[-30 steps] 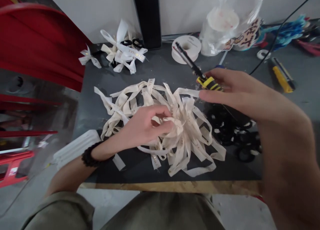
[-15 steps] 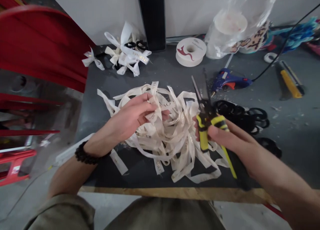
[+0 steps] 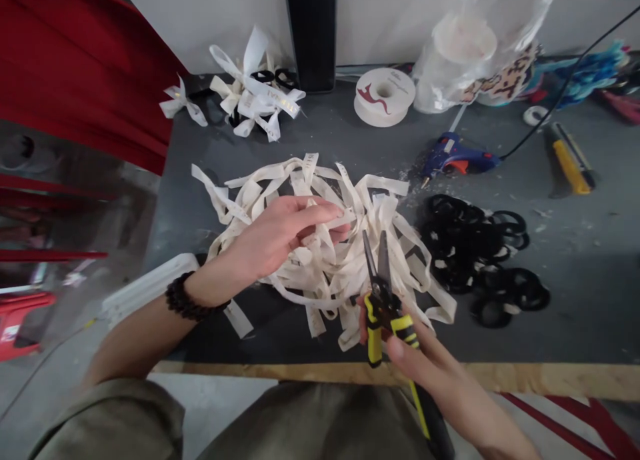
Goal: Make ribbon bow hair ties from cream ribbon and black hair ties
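My left hand (image 3: 285, 237) is over the tangled heap of cream printed ribbons (image 3: 395, 260), thumb and fingers pinched on a strip of ribbon (image 3: 342, 219) whose end sticks out to the right. In my right hand (image 3: 420, 353) is a pair of scissors (image 3: 383, 300) with yellow and black handles. Their slim blades stand a little apart and point away from me, just right of the pinched strip and over the heap. One long handle runs down below the right palm.
Right of the heap lie black hair ties (image 3: 475, 240), a blue glue gun (image 3: 455, 155) and a yellow utility knife (image 3: 573, 160). Behind stand a ribbon spool (image 3: 384, 99), finished white bows (image 3: 255, 100) and a plastic-wrapped roll (image 3: 457, 53). A red chair (image 3: 75, 60) is at left.
My right hand has brought the scissors down and left, closer to my left hand. The left hand has shifted slightly right and lower, and its ribbon end now points right.
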### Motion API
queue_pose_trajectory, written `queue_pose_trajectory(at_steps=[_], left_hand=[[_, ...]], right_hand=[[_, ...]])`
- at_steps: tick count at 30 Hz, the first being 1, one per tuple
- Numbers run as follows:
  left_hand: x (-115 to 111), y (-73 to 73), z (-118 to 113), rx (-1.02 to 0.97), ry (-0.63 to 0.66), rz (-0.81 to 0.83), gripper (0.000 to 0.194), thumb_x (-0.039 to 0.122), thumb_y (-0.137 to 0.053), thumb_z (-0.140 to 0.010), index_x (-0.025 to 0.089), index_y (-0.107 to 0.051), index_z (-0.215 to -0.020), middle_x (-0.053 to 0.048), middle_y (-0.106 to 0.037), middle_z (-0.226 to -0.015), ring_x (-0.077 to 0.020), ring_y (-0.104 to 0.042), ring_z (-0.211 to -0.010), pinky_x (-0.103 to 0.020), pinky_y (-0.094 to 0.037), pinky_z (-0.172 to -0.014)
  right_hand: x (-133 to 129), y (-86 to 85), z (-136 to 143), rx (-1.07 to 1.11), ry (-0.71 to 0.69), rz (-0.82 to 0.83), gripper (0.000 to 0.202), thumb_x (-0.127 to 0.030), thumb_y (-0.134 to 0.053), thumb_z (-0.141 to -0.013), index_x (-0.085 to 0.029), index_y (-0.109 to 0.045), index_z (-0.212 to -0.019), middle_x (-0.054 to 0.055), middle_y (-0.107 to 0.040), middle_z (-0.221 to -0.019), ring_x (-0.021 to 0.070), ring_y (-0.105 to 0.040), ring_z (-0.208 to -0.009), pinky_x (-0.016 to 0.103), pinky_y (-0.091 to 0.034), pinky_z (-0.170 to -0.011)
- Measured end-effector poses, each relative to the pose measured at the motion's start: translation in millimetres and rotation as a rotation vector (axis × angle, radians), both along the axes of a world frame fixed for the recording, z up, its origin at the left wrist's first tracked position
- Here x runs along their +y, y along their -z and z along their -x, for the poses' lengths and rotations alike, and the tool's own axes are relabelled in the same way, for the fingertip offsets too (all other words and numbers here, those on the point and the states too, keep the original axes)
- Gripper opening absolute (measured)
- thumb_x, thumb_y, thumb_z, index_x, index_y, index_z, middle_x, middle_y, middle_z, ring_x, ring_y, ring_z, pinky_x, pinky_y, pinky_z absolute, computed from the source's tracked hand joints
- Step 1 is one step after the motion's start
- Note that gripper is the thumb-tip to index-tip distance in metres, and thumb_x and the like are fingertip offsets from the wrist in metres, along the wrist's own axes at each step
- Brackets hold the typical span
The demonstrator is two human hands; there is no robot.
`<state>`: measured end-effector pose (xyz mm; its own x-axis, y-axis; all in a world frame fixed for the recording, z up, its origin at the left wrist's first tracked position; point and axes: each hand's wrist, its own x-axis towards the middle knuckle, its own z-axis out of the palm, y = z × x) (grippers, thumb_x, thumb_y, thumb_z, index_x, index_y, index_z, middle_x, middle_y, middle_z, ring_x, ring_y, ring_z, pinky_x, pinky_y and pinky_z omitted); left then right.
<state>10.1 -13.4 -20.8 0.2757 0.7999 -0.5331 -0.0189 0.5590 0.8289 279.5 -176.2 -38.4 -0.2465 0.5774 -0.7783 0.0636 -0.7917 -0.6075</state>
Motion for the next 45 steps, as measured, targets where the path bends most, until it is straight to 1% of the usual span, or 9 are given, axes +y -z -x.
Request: queue_pose_trajectory(at_steps=[3,6,10,19,24,29,33,41,45], left_hand=[[-3,-1.8,-1,0.041,0.035,-0.076,0.025,0.044,-0.087,-0.092,0.019,-0.085,-0.095,-0.007,-0.084,-0.086,-0.0143,-0.074,-0.079,-0.023,-0.041,-0.059],[-6,-4.3,-1,0.059,0.065,-0.096,0.020,0.042,-0.088,-0.091,0.022,-0.086,-0.093,-0.005,-0.082,-0.080,-0.0165,-0.074,-0.077,-0.026,-0.045,-0.062],[-9,-5.8,0,0.007,0.095,-0.100,0.017,0.037,-0.085,-0.093,0.023,-0.084,-0.084,-0.003,-0.079,-0.074,-0.0192,-0.077,-0.079,-0.030,-0.056,-0.077],[-12,-5.6,0,0.035,0.136,-0.054,0.012,0.029,-0.092,-0.085,0.022,-0.083,-0.087,-0.001,-0.077,-0.083,-0.0126,-0.073,-0.076,-0.025,-0.055,-0.078],[-14,-9.7,0,0.097,0.143,-0.094,0.010,0.028,-0.094,-0.082,0.023,-0.086,-0.089,-0.001,-0.079,-0.090,-0.0126,-0.071,-0.079,-0.023,-0.052,-0.074],[-14,-17.1,4,0.142,0.229,-0.169,0.009,0.031,-0.094,-0.084,0.026,-0.089,-0.090,-0.001,-0.080,-0.088,-0.0120,-0.069,-0.080,-0.021,-0.052,-0.072],[-10,-19.4,10,0.158,0.277,-0.177,0.010,0.027,-0.092,-0.086,0.024,-0.087,-0.094,0.000,-0.079,-0.087,-0.0103,-0.069,-0.079,-0.018,-0.052,-0.070],[-4,-19.3,13,0.106,0.257,-0.105,0.030,0.020,-0.089,-0.089,0.024,-0.079,-0.116,0.002,-0.080,-0.083,-0.0092,-0.074,-0.077,-0.016,-0.053,-0.070],[-7,-19.3,11,0.110,0.295,-0.099,0.031,0.022,-0.089,-0.090,0.025,-0.077,-0.118,0.003,-0.080,-0.082,-0.0079,-0.073,-0.076,-0.015,-0.052,-0.070]], right_hand=[[6,-16.3,10,-0.019,0.060,0.084,0.087,-0.075,-0.085,-0.081,-0.048,-0.061,-0.159,-0.003,-0.050,-0.176,0.0359,-0.035,-0.171,0.063,-0.020,-0.142],[17,-30.3,20,0.059,0.081,0.064,0.084,-0.073,-0.083,-0.085,-0.040,-0.063,-0.159,0.004,-0.064,-0.165,0.0365,-0.050,-0.162,0.060,-0.030,-0.139],[27,-27.5,25,0.158,-0.013,0.022,0.072,-0.074,-0.079,-0.087,-0.038,-0.072,-0.148,0.007,-0.075,-0.148,0.0379,-0.068,-0.140,0.059,-0.045,-0.129],[20,-8.0,25,0.240,0.032,0.037,0.088,-0.068,-0.085,-0.084,-0.040,-0.057,-0.162,0.004,-0.069,-0.159,0.0368,-0.056,-0.157,0.053,-0.040,-0.133],[20,-18.1,31,0.215,0.095,0.069,0.084,-0.069,-0.087,-0.082,-0.035,-0.064,-0.155,0.007,-0.072,-0.154,0.0391,-0.061,-0.149,0.057,-0.038,-0.133],[21,-29.1,33,0.184,0.096,0.061,0.074,-0.072,-0.086,-0.081,-0.031,-0.075,-0.141,0.009,-0.077,-0.137,0.0374,-0.069,-0.131,0.055,-0.045,-0.123],[17,-30.6,29,0.207,0.120,0.109,0.074,-0.073,-0.085,-0.083,-0.029,-0.075,-0.142,0.010,-0.076,-0.135,0.0336,-0.071,-0.122,0.051,-0.051,-0.115],[7,-28.3,21,0.240,0.142,0.107,0.073,-0.068,-0.089,-0.082,-0.030,-0.075,-0.142,0.009,-0.077,-0.140,0.0339,-0.070,-0.126,0.050,-0.052,-0.115],[6,-22.5,24,0.263,0.127,0.119,0.079,-0.066,-0.093,-0.079,-0.028,-0.071,-0.145,0.010,-0.076,-0.141,0.0338,-0.068,-0.131,0.054,-0.045,-0.123]])
